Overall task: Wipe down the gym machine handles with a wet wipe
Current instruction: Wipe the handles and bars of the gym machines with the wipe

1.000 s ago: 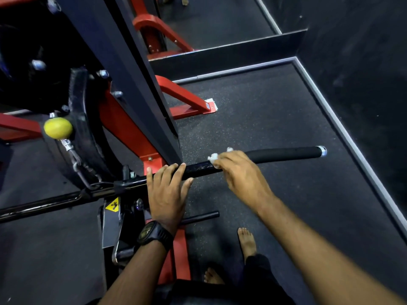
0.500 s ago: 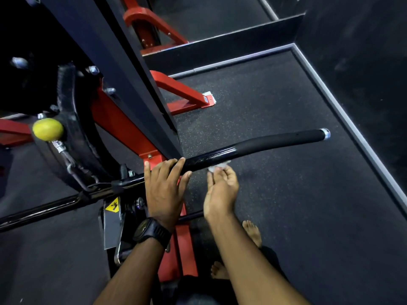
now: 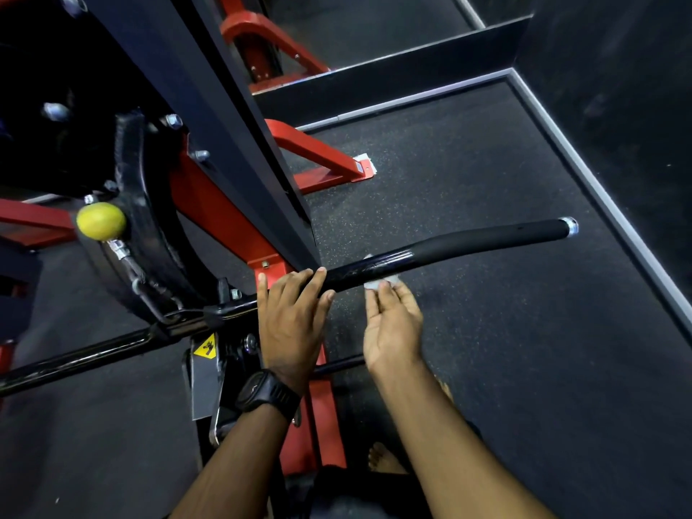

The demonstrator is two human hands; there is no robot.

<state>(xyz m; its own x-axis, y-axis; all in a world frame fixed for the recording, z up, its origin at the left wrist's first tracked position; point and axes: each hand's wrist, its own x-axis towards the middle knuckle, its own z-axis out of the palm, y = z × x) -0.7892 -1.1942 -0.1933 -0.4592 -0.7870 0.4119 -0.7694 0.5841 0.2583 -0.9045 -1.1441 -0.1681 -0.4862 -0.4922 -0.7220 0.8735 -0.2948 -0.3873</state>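
Wet wipe (image 3: pixel 379 285): white, bunched on the underside of the black handle bar (image 3: pixel 468 243), at the glossy part just inboard of the matte grip. A scrap of it shows above the bar as well.

Right hand (image 3: pixel 393 325): under the bar, fingers (image 3: pixel 385 294) nearly straight, pressing the wipe up against it. No curl round the bar.

Left hand (image 3: pixel 290 320): laid over the bar nearer the machine, fingers flat across the top with tips past the far edge. Resting, not clenched. Black watch (image 3: pixel 267 395) on that wrist.

The bar runs from lower left up to the right, bends slightly and ends in a chrome cap (image 3: pixel 569 225) out over the floor.

Machine: red frame (image 3: pixel 221 219), black upright (image 3: pixel 209 106) leaning across it, yellow ball (image 3: pixel 101 221) at a cable end, yellow warning sticker (image 3: pixel 205 348) below the bar.

Floor (image 3: pixel 486 350): black speckled rubber, matte. Grey trim strip (image 3: pixel 599 189) edges it along the dark wall (image 3: pixel 618 106) on the right; low dark partition (image 3: pixel 393 84) across the back. Bare foot (image 3: pixel 385 460) on the floor below the right forearm.
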